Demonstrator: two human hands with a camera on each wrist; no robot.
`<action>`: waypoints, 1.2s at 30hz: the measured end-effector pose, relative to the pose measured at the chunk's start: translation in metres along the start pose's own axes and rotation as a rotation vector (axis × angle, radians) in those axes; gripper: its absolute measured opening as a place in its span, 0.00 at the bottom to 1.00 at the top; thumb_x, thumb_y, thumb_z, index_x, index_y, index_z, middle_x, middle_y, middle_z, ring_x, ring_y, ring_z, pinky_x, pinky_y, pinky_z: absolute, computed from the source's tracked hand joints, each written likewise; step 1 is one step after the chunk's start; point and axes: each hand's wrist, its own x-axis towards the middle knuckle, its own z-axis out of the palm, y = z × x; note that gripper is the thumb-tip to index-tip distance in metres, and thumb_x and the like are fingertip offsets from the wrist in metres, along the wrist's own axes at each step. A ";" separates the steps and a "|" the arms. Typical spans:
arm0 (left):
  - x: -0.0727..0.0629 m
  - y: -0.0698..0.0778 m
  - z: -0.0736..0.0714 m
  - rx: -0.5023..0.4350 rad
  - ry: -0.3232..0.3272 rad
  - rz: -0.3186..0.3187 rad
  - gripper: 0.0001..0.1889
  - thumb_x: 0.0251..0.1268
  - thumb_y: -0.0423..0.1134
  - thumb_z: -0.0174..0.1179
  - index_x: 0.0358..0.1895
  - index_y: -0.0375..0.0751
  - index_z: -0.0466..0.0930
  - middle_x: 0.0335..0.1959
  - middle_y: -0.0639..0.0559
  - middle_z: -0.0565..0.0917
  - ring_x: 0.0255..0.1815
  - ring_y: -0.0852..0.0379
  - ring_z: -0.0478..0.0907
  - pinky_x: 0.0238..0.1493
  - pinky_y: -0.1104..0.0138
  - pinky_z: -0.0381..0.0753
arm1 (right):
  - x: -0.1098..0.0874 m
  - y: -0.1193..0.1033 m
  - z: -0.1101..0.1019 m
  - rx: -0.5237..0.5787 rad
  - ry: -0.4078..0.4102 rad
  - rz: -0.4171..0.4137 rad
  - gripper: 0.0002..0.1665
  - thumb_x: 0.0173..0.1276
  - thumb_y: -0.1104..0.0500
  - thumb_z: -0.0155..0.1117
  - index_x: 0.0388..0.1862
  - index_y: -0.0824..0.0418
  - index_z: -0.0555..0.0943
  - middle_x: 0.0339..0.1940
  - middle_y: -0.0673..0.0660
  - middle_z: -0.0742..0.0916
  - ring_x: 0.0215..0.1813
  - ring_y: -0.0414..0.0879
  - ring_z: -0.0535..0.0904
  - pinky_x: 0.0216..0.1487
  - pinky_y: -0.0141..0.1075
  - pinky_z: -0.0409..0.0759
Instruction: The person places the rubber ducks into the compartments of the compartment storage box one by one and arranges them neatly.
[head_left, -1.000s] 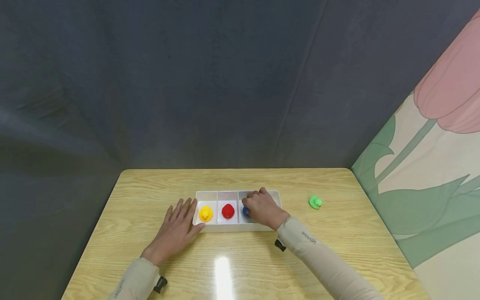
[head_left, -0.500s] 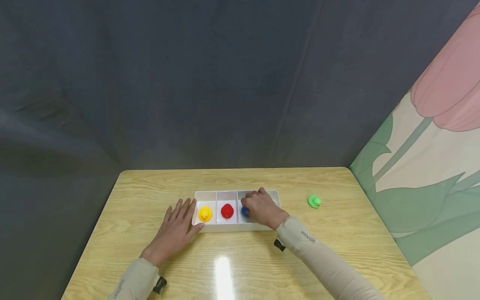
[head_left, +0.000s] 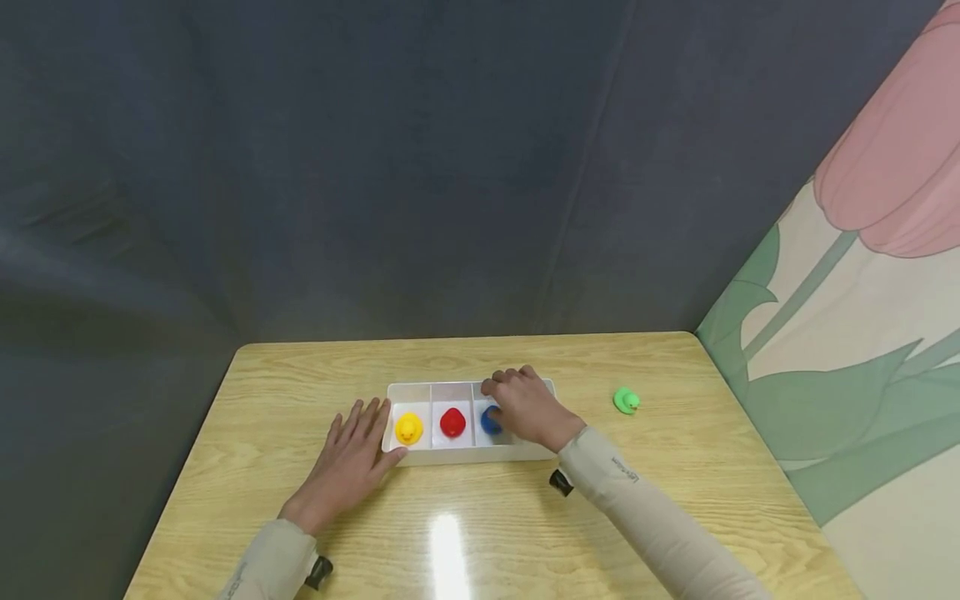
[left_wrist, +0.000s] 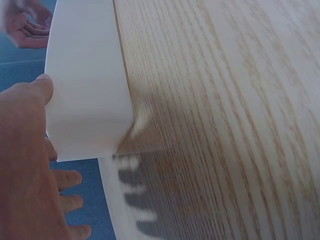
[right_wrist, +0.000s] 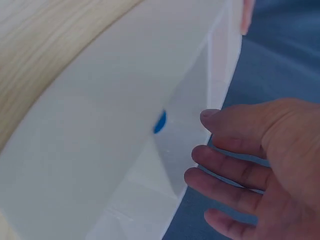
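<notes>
A white tray (head_left: pixel 465 457) with three compartments lies on the table. A yellow toy duck (head_left: pixel 408 428) sits in its left compartment, a rounded red toy (head_left: pixel 452 422) in the middle, and a blue toy (head_left: pixel 491 420), partly hidden by my right hand, in the right one. Spread fingers of my left hand (head_left: pixel 351 460) touch the tray's left end, the thumb at its front corner. Over the right compartment is my right hand (head_left: pixel 528 408); the right wrist view shows its fingers apart, holding nothing. There, only a sliver of the blue toy (right_wrist: pixel 160 122) shows behind the tray wall.
A green toy duck (head_left: pixel 626 400) stands on the wooden table (head_left: pixel 600 517), to the right of the tray. Behind the table hangs a dark curtain (head_left: pixel 450 183). A flower-patterned cloth (head_left: pixel 847 400) borders the right side.
My right hand has let go of the blue toy and risen slightly; more of the toy shows in its compartment. My left hand stays at the tray's left end. The view has shifted a little.
</notes>
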 end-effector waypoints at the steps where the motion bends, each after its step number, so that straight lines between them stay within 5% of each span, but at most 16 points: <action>1: 0.000 0.000 0.000 -0.003 0.003 0.002 0.46 0.82 0.67 0.48 0.88 0.40 0.48 0.89 0.36 0.54 0.90 0.31 0.48 0.86 0.30 0.47 | -0.001 0.001 -0.003 0.004 0.005 -0.001 0.16 0.71 0.56 0.76 0.55 0.59 0.89 0.50 0.57 0.92 0.49 0.52 0.88 0.54 0.50 0.80; 11: -0.001 0.001 -0.002 -0.010 -0.007 -0.008 0.46 0.82 0.66 0.48 0.88 0.41 0.47 0.89 0.35 0.53 0.90 0.31 0.47 0.86 0.31 0.46 | -0.006 0.010 -0.012 0.160 0.008 0.059 0.20 0.70 0.59 0.77 0.58 0.62 0.88 0.55 0.59 0.92 0.56 0.55 0.89 0.61 0.55 0.80; 36: -0.001 0.003 -0.004 0.001 -0.013 -0.006 0.46 0.82 0.67 0.47 0.88 0.41 0.47 0.88 0.35 0.54 0.90 0.30 0.48 0.86 0.30 0.47 | -0.040 0.055 -0.019 0.156 0.097 0.169 0.18 0.71 0.59 0.75 0.57 0.63 0.87 0.54 0.59 0.92 0.57 0.57 0.88 0.62 0.62 0.82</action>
